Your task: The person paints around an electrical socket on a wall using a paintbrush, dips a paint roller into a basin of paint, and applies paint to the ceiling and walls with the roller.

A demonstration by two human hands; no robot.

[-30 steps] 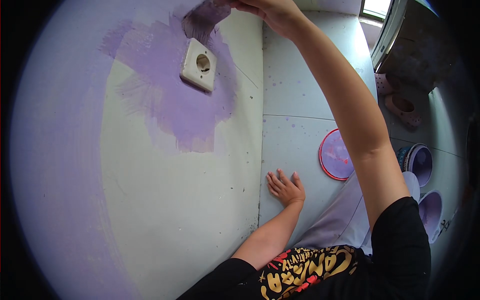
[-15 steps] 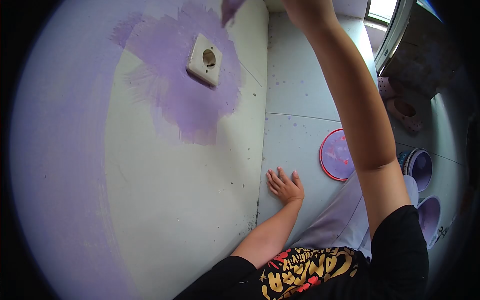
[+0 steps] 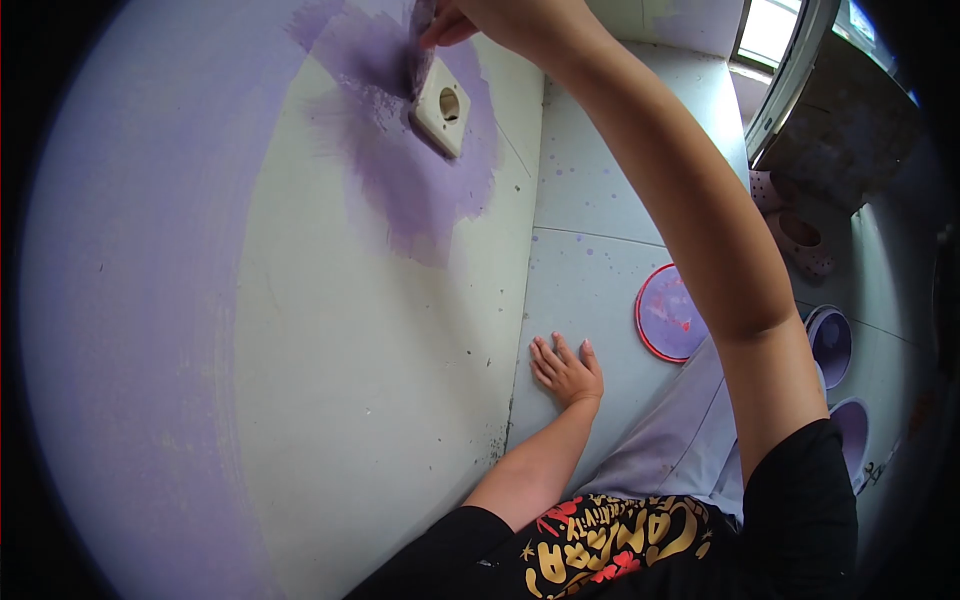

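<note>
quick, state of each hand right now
Left hand: open, fingers spread on the floor.
Right hand: closed on the brush, by the socket.

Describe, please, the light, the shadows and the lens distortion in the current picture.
Head view: the window is nearly white with glare; head view: a soft shadow runs down the wall below the socket; head view: dark rounded borders suggest a very wide lens.

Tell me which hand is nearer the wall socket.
Right. The right hand is close beside the wall socket; the left hand rests on the floor, well away.
</note>
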